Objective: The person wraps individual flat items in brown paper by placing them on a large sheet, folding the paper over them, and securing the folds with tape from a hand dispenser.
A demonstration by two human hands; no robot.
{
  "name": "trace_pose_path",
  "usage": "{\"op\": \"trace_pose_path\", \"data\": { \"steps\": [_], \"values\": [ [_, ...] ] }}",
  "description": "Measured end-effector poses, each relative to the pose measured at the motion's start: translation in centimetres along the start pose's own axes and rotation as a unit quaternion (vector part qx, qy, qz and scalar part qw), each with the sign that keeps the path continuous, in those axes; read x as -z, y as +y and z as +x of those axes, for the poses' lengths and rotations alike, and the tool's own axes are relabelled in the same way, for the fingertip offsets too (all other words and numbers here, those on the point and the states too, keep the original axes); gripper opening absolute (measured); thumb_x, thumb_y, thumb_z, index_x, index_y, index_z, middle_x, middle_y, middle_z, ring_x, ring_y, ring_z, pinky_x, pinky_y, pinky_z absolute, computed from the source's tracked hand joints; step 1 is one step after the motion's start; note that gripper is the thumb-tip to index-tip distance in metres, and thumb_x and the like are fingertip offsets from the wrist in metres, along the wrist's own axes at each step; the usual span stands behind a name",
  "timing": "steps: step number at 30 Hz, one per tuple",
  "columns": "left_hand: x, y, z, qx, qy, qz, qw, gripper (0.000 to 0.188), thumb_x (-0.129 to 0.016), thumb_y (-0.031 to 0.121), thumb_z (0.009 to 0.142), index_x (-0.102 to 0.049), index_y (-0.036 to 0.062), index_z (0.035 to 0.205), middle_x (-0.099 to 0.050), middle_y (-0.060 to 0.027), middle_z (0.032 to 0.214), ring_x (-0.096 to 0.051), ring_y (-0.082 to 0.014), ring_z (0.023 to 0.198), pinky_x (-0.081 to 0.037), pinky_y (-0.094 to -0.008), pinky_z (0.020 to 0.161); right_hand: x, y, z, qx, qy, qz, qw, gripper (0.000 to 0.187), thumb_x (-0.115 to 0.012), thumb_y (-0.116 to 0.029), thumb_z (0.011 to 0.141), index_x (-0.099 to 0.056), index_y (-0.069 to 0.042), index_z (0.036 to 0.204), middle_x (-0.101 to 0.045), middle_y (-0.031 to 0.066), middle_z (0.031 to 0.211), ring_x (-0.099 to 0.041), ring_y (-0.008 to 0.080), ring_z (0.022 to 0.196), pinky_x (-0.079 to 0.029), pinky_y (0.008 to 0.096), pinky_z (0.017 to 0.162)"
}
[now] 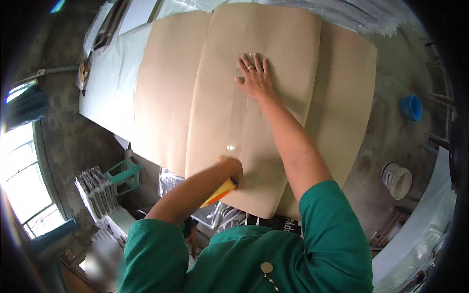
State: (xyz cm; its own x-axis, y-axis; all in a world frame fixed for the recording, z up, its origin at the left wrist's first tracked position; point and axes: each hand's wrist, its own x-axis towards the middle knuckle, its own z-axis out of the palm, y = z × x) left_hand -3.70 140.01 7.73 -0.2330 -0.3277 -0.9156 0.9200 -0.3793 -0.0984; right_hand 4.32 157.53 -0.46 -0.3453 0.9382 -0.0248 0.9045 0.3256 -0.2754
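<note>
A large brown cardboard sheet (168, 88) with upright folds covers most of the work surface. My right hand (255, 80) lies flat on its middle panel, fingers spread and a ring on one of them. Beneath that palm a strip of clear tape (235, 117) runs down the panel toward me, shining near its lower end. Close to the cardboard's near edge, my left hand (233, 170) is bent over and closed round a yellow and orange tape dispenser (220, 192). My wrist and forearm hide part of the dispenser and most of those fingers.
White sheeting (112, 83) shows left of the cardboard, with clear plastic wrap (337, 12) along the far side. On the floor at right stand a blue bucket (411, 107) and a white bucket (401, 181). A green stool (124, 176) and stacked pale pieces (95, 193) are at left.
</note>
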Motion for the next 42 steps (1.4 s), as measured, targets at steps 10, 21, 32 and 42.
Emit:
{"op": "trace_pose_path", "data": {
  "steps": [10,21,32,42],
  "values": [
    [-6.3,-19.0,-3.6,0.167,0.547,-0.152,0.806,0.077,-0.061,0.059,0.068,-0.032,0.028,0.132,-0.063,-0.014,0.091,-0.061,-0.0336,0.087,-0.046,-0.0448,0.072,-0.2,-1.6,-8.3,0.044,-0.031,0.029,0.998,0.06,-0.043,-0.052,0.084,-0.03,-0.025,0.137,-0.015,0.002,0.147,-0.003,0.0292,0.136,-0.001,0.0584,0.105],
    [-12.5,-22.1,18.7,-0.376,0.583,-0.517,0.501,0.06,-0.042,0.038,0.09,-0.022,0.0089,0.139,-0.019,-0.0213,0.142,-0.016,-0.03,0.133,-0.017,-0.0403,0.106,-2.9,-6.3,-37.0,-0.321,0.129,0.532,0.773,0.067,-0.04,-0.036,0.091,-0.01,-0.001,0.139,-0.015,0.0164,0.144,-0.018,0.029,0.132,-0.015,0.0386,0.107],
    [-20.2,-9.5,18.0,-0.506,0.503,-0.659,0.239,0.085,-0.033,0.057,0.087,0.004,0.0021,0.14,-0.01,-0.0197,0.145,-0.01,-0.0289,0.135,-0.007,-0.0367,0.108,-1.4,-3.9,-43.9,-0.321,0.173,0.681,0.635,0.059,-0.022,-0.042,0.095,-0.015,-0.005,0.14,-0.021,0.0087,0.144,-0.026,0.0228,0.13,-0.021,0.0344,0.106],
    [-23.4,-12.0,19.5,-0.344,0.568,-0.592,0.457,0.047,-0.055,0.014,0.076,-0.049,0.0053,0.122,-0.054,-0.0129,0.117,-0.051,-0.0274,0.105,-0.037,-0.0396,0.092,-0.6,-2.2,-44.9,-0.289,0.086,0.46,0.835,0.061,-0.04,-0.024,0.089,-0.012,-0.006,0.141,-0.028,0.0132,0.141,-0.025,0.0258,0.13,-0.016,0.036,0.107]
  ]
}}
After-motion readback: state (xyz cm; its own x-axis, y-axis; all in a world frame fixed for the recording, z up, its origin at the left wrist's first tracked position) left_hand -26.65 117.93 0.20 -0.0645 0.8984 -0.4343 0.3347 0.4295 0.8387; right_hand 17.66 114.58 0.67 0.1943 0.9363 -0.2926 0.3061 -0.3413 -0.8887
